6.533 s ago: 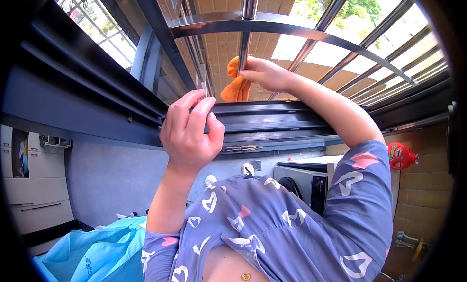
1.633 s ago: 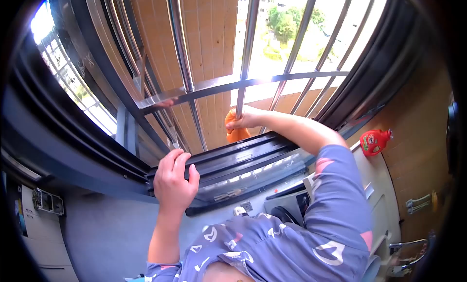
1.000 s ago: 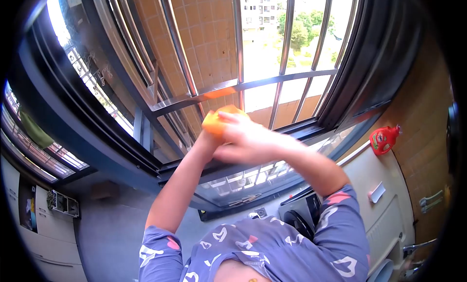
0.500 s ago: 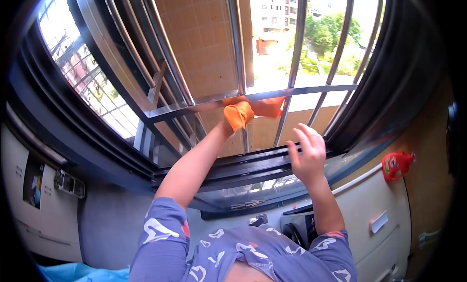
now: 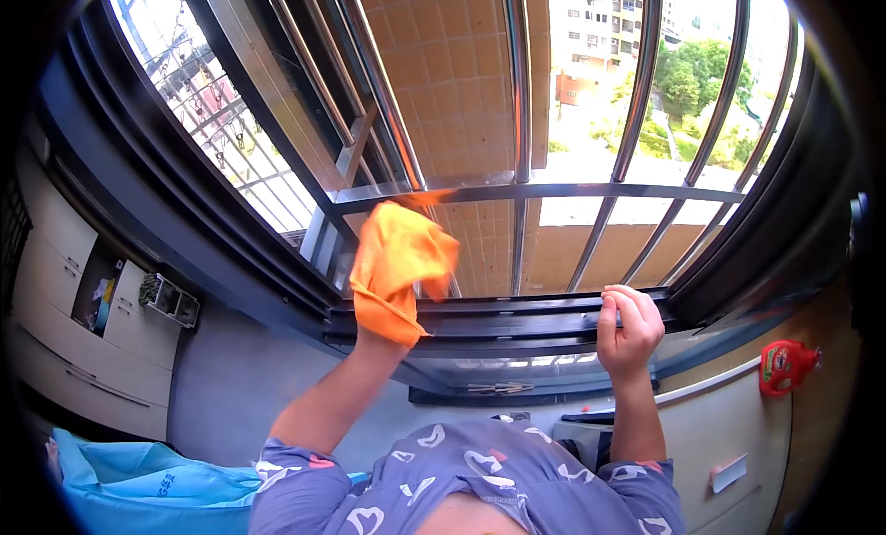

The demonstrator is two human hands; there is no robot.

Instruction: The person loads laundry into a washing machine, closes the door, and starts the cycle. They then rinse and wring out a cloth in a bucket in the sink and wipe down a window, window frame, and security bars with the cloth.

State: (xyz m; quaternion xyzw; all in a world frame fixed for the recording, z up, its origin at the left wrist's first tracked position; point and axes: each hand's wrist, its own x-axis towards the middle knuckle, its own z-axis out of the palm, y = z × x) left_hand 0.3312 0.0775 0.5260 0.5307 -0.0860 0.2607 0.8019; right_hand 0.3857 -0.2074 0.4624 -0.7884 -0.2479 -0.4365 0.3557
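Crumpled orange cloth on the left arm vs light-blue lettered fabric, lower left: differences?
Extent: crumpled orange cloth takes up less of the picture than light-blue fabric.
Markings: light-blue fabric bears dark lettering; orange cloth shows none.
Pose: orange cloth covers the end of the left arm; light-blue fabric sits lower in the picture.
Both are creased.

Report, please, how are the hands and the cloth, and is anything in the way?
Left hand covered by orange cloth. Right hand bare, loosely curled, by black window track. Metal bars beyond may limit reach.
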